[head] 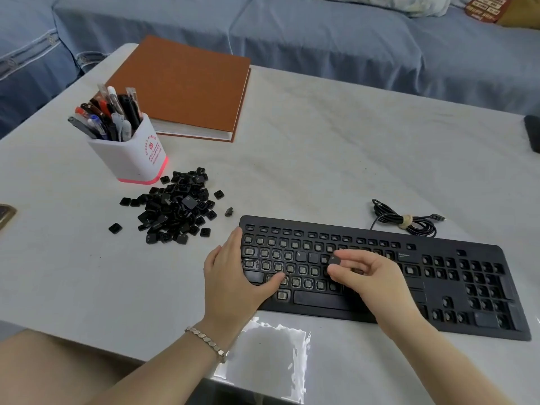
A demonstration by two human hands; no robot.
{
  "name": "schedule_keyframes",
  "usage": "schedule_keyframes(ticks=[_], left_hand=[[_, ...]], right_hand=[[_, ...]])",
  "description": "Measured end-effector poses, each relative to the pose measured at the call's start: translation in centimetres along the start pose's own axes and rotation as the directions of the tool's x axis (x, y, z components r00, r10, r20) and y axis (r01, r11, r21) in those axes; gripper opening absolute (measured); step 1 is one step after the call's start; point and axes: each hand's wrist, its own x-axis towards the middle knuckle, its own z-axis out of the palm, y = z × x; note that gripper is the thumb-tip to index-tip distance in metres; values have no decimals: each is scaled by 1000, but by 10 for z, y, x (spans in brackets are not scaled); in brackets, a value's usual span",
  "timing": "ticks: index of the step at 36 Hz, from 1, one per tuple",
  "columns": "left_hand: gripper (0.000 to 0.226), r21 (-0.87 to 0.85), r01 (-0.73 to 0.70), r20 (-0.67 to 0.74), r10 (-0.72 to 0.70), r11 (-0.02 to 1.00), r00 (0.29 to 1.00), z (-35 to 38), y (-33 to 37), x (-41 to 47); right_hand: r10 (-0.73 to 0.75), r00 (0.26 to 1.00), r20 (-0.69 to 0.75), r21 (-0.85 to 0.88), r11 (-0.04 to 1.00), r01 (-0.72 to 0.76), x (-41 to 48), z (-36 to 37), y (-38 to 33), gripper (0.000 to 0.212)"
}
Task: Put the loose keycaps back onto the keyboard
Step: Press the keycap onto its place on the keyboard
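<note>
While most of the sockets on the keyboard [438,244] stand bare, I count only a handful of caps seated: the R [298,255] and T [311,256] in the upper letter row, a wide cap at the left end of the lower row, the space bar [318,299], and one or two wide ones toward the right that I can't read. By my reckoning the job is barely begun.

The pile of keycaps [175,206] lies on the table [321,141] beyond the keyboard's left corner, near the pen holder [131,154]. A few strays lie around it, with one stray keycap [115,228] well apart on the near left.

My right hand [371,276] pinches a single keycap [334,261] between thumb and forefinger, the other fingers loosely curled. It holds the cap over the middle of the letter block, just right of the T; I can't tell whether it touches a socket.

My left hand [230,276] holds nothing. It lies flat against the keyboard's left end, fingers straight along the edge and thumb laid across the lower rows, steadying the board as I judge it.

What's left is nearly everything — function row, number row, most letters, arrows and number pad.
</note>
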Motion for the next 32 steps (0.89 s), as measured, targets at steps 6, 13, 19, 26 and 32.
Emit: schedule_keyframes(ticks=[6,13,19,26,32], left_hand=[[98,-3,-9,-9,9,1000,1000,1,-1,0],[98,9,-18,-8,18,1000,1000,2,-2,0],[98,19,-16,1,16,1000,1000,2,-3,1],[99,31,-24,-9,25,999,1000,4,-4,1],[101,40,-34,-19,35,999,999,4,-4,1]], right_hand=[[-282,958,47,-310,908,282,4,12,7,22],[-492,853,173,-536,680,501,11,25,27,23],[-530,832,165,-550,651,524,14,28,32,23],[-544,829,128,-542,662,518,14,32,36,21],[-529,848,43,-511,718,474,13,36,40,20]])
